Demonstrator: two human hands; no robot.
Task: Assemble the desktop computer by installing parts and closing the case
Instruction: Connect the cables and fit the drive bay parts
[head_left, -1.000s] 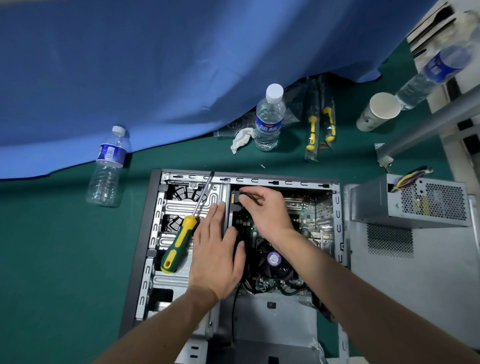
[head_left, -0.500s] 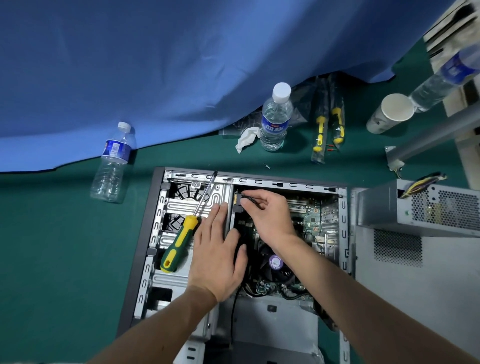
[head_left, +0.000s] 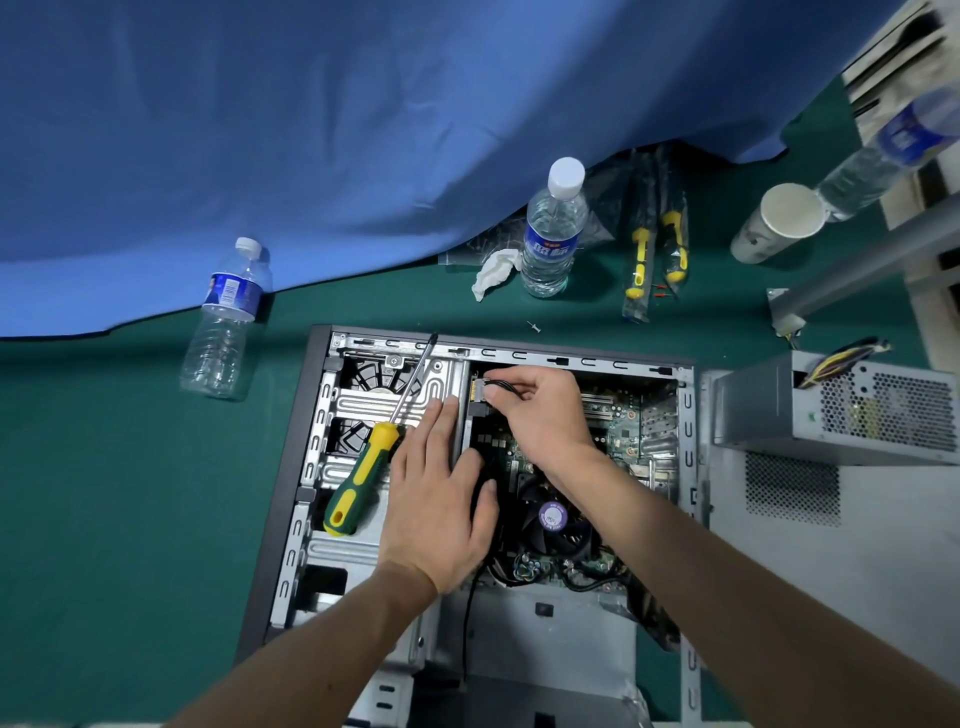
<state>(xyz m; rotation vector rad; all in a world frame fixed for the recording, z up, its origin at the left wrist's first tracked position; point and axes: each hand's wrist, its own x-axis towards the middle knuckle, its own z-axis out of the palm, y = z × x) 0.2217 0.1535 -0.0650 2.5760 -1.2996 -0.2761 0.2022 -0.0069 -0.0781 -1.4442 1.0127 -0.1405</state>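
Left hand (head_left: 439, 499): flat, palm down, fingers (head_left: 441, 415) straight toward 12 o'clock.
Right hand (head_left: 545, 415): fingers curled, pinching, toward 10 o'clock.

Green surface (head_left: 104, 493), blue cloth (head_left: 260, 130), yellow-and-green screwdriver (head_left: 363, 475), grey case (head_left: 519, 623), blue-labelled bottles (head_left: 551, 228), white cup (head_left: 779, 221).

Right hand (head_left: 540, 410) pinching cable connector (head_left: 488, 391) inside open case (head_left: 688, 415), left hand (head_left: 441, 499) flat alongside.
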